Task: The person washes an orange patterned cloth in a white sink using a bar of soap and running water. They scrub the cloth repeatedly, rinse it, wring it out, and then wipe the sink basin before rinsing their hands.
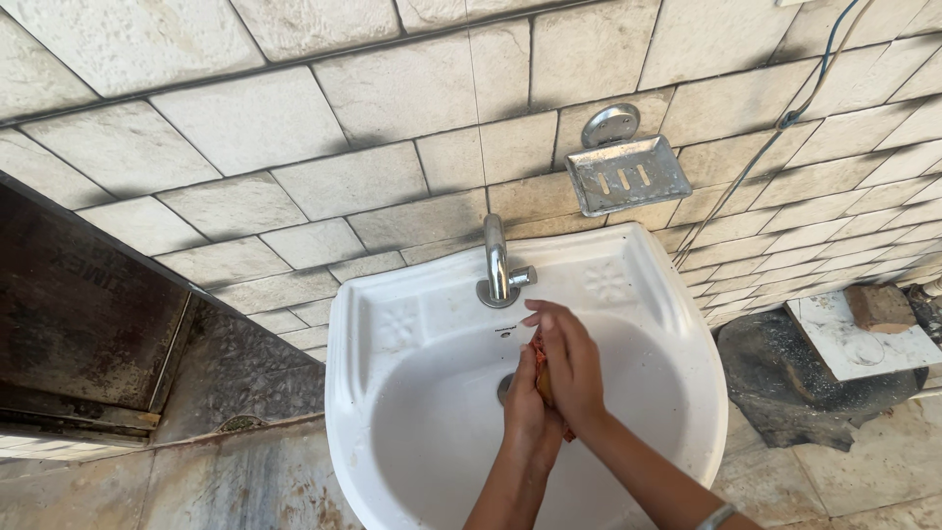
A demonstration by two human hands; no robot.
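Observation:
My left hand (527, 407) and my right hand (569, 363) are pressed together over the bowl of a white wall sink (392, 324), just below the chrome tap (498, 267). Between the palms sits a small orange-red thing (541, 381), mostly hidden, and I cannot tell what it is. Both hands close around it. I see no water running from the tap. The drain (503, 389) shows just left of the hands.
A metal soap dish (628, 175) hangs bare on the tiled wall above the sink. A thin cable (785, 123) runs down the wall at right. A dark round stone (785, 378) with a white slab (854, 344) and a brick piece stands right. A dark metal panel (78, 304) is left.

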